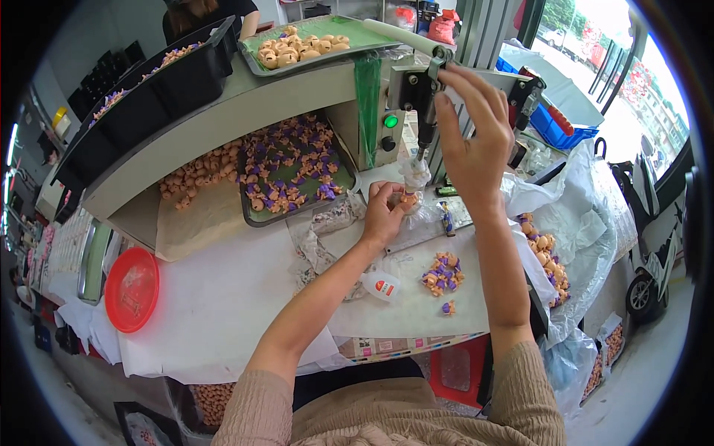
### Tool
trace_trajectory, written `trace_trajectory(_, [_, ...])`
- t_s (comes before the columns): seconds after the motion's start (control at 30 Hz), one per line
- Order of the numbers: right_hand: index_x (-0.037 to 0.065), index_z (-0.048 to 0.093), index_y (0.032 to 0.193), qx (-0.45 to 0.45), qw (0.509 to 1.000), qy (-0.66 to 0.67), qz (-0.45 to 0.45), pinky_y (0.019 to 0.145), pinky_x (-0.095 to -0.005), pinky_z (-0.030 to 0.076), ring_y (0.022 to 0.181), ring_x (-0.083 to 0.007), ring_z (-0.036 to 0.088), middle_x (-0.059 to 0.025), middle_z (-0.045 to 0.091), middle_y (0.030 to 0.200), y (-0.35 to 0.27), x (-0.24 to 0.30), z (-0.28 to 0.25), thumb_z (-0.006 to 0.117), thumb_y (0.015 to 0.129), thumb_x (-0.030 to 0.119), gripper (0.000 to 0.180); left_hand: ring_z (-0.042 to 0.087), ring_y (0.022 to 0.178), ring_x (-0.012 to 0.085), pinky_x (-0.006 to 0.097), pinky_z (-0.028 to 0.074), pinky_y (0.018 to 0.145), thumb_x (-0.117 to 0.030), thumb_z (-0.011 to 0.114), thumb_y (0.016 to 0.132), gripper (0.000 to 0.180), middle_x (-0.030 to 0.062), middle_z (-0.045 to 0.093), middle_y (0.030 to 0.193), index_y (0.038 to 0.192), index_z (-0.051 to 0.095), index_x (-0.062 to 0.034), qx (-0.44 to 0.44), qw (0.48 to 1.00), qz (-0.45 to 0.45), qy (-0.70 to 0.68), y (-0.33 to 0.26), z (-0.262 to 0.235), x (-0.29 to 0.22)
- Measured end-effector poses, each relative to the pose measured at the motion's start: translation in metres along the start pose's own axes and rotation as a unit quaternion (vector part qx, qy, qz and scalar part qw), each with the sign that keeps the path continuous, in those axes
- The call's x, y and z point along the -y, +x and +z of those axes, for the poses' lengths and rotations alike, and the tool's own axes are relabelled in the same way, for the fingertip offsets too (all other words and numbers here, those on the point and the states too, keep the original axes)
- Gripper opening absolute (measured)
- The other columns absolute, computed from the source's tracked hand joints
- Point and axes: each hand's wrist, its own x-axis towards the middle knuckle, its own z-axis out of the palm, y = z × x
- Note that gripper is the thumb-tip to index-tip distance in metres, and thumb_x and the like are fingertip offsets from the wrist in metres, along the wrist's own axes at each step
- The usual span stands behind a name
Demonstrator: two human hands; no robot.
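Note:
My left hand [383,217] pinches a small tan figure piece [409,199] under the plastic-wrapped tip [415,172] of a hand-lever press [426,111]. The fingers partly hide the piece. Higher up, my right hand [480,137] has its fingers stretched and thumb apart, against the joint end of the press's pale lever [401,36]; it grasps nothing that I can see. Below the press, a cluster of tan and purple figures [442,273] lies on the white sheet, with one single figure [448,308] nearer me. A small white bottle [381,285] rests beside my left forearm.
A dark tray [256,217] of purple-and-tan figures sits under the shelf, beside loose tan heads [201,172]. On the shelf stand a black bin [149,111] and a tray [364,50] of tan heads. A red basin [132,290] is at left; bagged figures [547,256] lie right.

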Motion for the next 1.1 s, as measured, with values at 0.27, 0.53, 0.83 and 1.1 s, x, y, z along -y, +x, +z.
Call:
trace_trajectory(0.27, [0.005,0.060,0.119,0.074,0.989,-0.035,0.124,0.083,-0.0315,0.046,0.093,-0.0195,0.061,-0.0119,0.066,0.099,0.046,-0.020,0.010,0.068,0.082,0.032,0.047,0.055,0.081,0.0143,0.026,0.047,0.061,-0.003,0.071,0.075,0.032,0.0028,0.047,0.109,0.103,0.056,-0.0071,0.065,0.996,-0.058,-0.008,0.011,-0.002,0.007])
trace_trajectory(0.53, [0.001,0.058,0.117,0.164,0.941,0.154,0.254,0.071,-0.0271,0.043,0.079,-0.0117,0.054,-0.0066,0.059,0.084,0.081,-0.031,0.016,0.065,0.085,0.032,0.045,0.056,0.069,0.0104,0.024,0.043,0.040,-0.002,0.066,0.081,0.026,0.0002,0.044,0.112,0.103,0.053,-0.0074,0.058,0.997,-0.047,0.028,0.011,0.004,0.009])
trace_trajectory(0.83, [-0.004,0.059,0.100,0.065,0.908,0.368,0.192,0.076,-0.0266,0.041,0.068,-0.0117,0.046,-0.0018,0.048,0.071,0.064,0.011,-0.052,0.055,0.094,0.024,0.028,0.056,0.092,0.0209,0.032,0.050,0.077,-0.003,0.072,0.074,0.032,0.0078,0.050,0.107,0.101,0.055,-0.0050,0.037,0.996,-0.076,-0.033,0.007,0.001,-0.007])
trace_trajectory(1.1, [-0.001,0.060,0.105,-0.033,0.962,0.251,0.099,0.098,-0.0401,0.040,0.103,-0.0246,0.059,-0.0145,0.063,0.104,-0.053,0.018,-0.055,0.057,0.093,0.023,0.027,0.050,0.055,0.0117,0.027,0.042,0.049,-0.017,0.065,0.086,0.021,0.0011,0.052,0.083,0.103,0.056,-0.0073,0.006,0.974,-0.193,-0.119,-0.024,-0.035,-0.046])
